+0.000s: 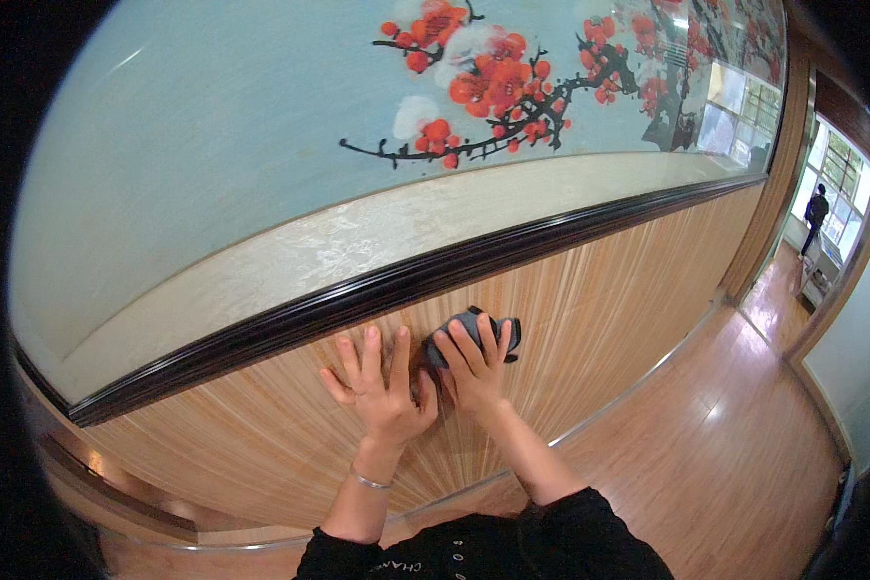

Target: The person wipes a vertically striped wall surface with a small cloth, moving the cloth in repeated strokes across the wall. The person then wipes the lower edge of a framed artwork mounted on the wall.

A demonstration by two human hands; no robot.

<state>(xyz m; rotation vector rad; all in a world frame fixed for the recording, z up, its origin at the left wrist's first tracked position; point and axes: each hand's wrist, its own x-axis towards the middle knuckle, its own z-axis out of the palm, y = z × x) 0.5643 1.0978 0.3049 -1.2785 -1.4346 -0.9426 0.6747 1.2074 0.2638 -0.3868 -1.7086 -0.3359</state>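
My left hand (384,391) lies with spread fingers against the wood-grain wall panel (587,290), just below the black frame moulding (406,279); a silver bangle circles its wrist. To its right, my right hand (476,362) presses a dark grey cloth (451,341) with black edges to the same panel. The cloth shows around and between the fingers; its underside is hidden. Above both hands hangs a large framed picture (210,145) of red blossoms on black branches over pale blue, with a cream border.
A glossy wood floor (696,420) runs along the panel's foot, edged by a metal strip (616,406). At the far right, a doorway (739,283) shows another person (816,214) standing near windows. A brown ledge (130,486) is at the lower left.
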